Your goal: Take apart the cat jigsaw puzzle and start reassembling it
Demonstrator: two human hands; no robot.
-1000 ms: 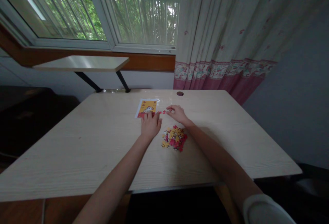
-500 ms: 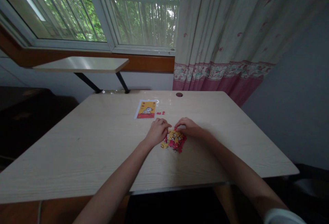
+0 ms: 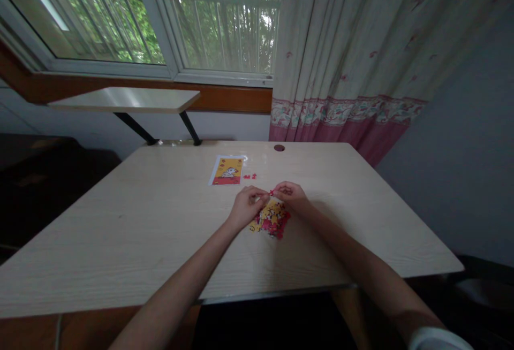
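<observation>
A small red jigsaw puzzle piece is held between the fingertips of both hands, just above the far side of a puzzle pile. My right hand pinches it from the right. From the left, the thumb and forefinger of my left hand close on its other side. Below them lies a heap of loose puzzle pieces in yellow, red, white and black. Two red puzzle pieces rest farther back, beside a picture card that shows a white spotted animal on yellow and red.
The pale wooden table carries all of this. A raised shelf on black legs stands at its back left. A dark cable-hole cover sits near the back edge. Behind hang patterned curtains beside a window.
My right hand has lifted the red puzzle piece slightly up and left from the pile's far edge. My left fingers have come to meet it, and the hands are closer together.
</observation>
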